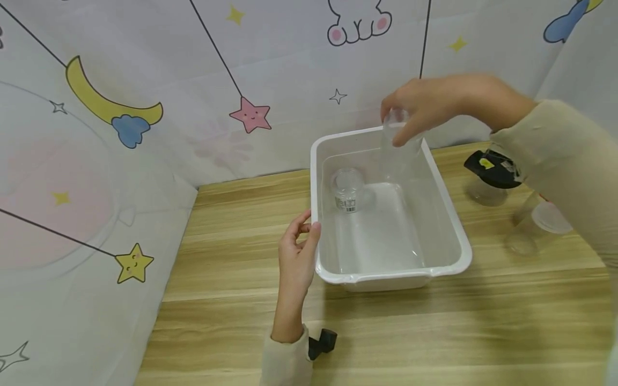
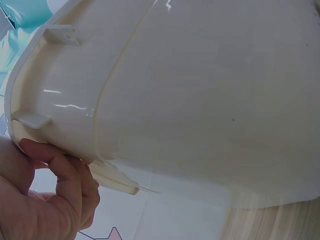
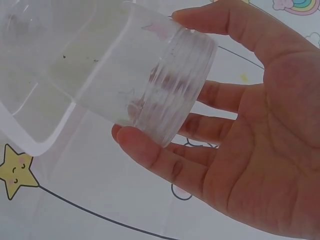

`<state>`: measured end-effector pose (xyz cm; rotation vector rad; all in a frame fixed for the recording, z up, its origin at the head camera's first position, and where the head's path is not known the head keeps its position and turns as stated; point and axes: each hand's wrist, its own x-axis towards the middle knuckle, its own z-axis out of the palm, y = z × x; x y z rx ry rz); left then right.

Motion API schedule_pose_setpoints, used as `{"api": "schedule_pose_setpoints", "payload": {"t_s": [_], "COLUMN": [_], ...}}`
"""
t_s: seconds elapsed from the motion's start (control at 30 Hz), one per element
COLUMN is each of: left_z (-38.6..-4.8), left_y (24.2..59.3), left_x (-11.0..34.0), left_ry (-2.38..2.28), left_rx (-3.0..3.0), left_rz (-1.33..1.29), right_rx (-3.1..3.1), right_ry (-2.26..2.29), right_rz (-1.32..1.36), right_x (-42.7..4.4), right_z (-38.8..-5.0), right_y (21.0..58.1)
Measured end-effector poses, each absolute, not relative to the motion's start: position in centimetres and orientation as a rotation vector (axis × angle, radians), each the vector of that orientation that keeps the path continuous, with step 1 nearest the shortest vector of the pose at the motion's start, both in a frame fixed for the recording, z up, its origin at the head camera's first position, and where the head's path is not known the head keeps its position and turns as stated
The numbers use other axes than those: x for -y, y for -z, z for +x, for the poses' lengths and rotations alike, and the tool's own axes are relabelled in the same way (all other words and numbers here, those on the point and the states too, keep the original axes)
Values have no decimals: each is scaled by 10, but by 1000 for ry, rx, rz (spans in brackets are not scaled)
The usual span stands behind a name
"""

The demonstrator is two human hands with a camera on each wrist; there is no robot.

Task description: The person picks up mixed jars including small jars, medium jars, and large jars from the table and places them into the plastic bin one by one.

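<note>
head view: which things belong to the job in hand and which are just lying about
Part of the job:
white tub, held by the left hand
clear jar, in the right hand
labelled jar, inside the tub

Apparently lying about:
black-topped container, right of the tub
clear plasticware beside it

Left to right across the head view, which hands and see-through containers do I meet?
Left hand → labelled jar inside the white tub → right hand gripping a clear jar → black-topped container → pale-topped container.
</note>
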<state>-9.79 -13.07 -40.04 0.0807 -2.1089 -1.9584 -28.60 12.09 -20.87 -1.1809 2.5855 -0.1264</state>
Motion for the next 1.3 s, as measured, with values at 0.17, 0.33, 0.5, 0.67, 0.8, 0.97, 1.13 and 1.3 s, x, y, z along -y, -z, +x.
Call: {"api": "schedule_pose_setpoints", "payload": {"t_s": [0.17, 0.33, 0.5, 0.67, 0.8, 0.97, 1.13, 1.3], "left_z": [-97, -97, -97, -97, -97, -97, -97, -97], "left_y": [400, 401, 400, 401, 401, 401, 401, 401], "left_x": [131, 130, 130, 130, 130, 131, 131, 131], "left_ry": [1955, 1963, 1961, 1950, 1944, 1931, 1934, 1942], "left_rx": [2117, 2112, 2111, 2119, 2121, 2129, 2136, 2133], "left_rz": [94, 86, 86, 93, 89, 92, 97, 98], "right_rx": [-2567, -2557, -2559, -2552, -2547, -2536, -2528, -2533], "right_ry": [131, 131, 133, 135, 140, 149, 159, 151], "right_rz": [-1192, -1194, -1199, -1206, -1212, -1195, -1180, -1176], "right_x": [-117, -113, -110, -106, -103, -102, -98, -97], "right_z": [-288, -289, -288, -288, -289, -291, -291, -292], "right_y": [212, 214, 216, 219, 222, 225, 229, 233]}}
